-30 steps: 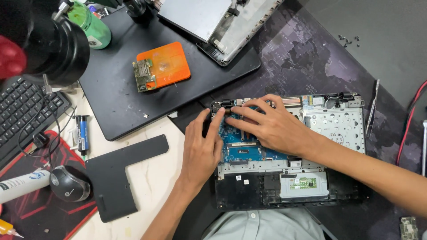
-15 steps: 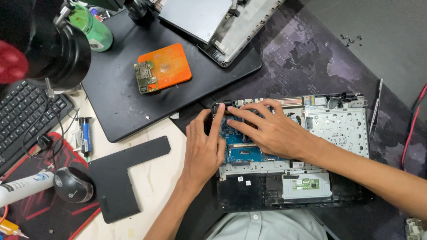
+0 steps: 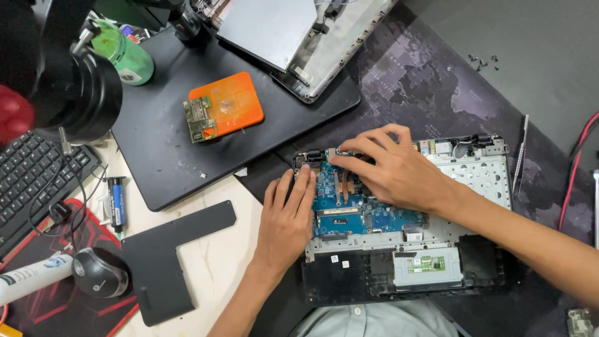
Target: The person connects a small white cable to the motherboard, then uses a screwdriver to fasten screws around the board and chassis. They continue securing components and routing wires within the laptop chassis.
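Note:
An opened laptop base (image 3: pixel 480 181) lies on a dark mat, its blue motherboard (image 3: pixel 340 212) with copper heat pipes exposed. My left hand (image 3: pixel 287 218) lies flat on the base's left edge, fingers together and pointing up toward the hinge corner. My right hand (image 3: pixel 390 168) reaches in from the right and rests over the motherboard's top part, its fingertips pinching at something small near the top edge; what it pinches is hidden by the fingers.
A black L-shaped cover panel (image 3: pixel 168 262) lies left of the laptop. An orange pad with a small circuit board (image 3: pixel 224 106) sits on a black mat behind. Also here: a keyboard (image 3: pixel 31 181), a mouse (image 3: pixel 97 271), a green bottle (image 3: pixel 125 56), a laptop lid (image 3: pixel 293 31) and loose screws (image 3: pixel 483 61).
My hands stay in much the same place on the laptop; my right fingers have shifted slightly along the board's top edge. The view has moved a little.

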